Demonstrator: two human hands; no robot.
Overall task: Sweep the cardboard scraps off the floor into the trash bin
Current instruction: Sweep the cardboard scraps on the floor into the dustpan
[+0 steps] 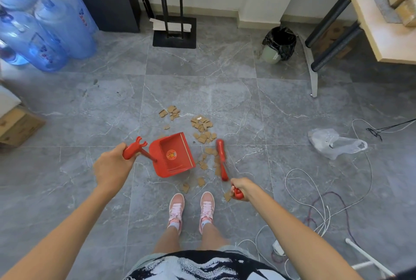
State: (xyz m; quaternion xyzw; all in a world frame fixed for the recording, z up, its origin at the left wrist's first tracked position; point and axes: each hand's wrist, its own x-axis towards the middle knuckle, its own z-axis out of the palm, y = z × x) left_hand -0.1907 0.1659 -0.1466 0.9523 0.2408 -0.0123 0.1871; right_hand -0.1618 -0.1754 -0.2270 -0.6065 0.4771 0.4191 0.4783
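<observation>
Several brown cardboard scraps (202, 130) lie scattered on the grey tiled floor in front of my pink shoes. My left hand (113, 166) grips the red handle of a red dustpan (172, 156), which sits on the floor with its mouth facing the scraps. My right hand (242, 188) grips the handle of a red broom (221, 159), whose head is on the floor among the scraps just right of the dustpan. A small green trash bin (278, 45) with a black liner stands far off at the upper right, beside the table leg.
Blue water jugs (40, 23) crowd the upper left. A black stand base (174, 32) sits by the wall. A table (382, 39) with boxes fills the upper right. A clear plastic bag (335, 143) and loose cables (315, 201) lie on the right; a cardboard box (15, 125) on the left.
</observation>
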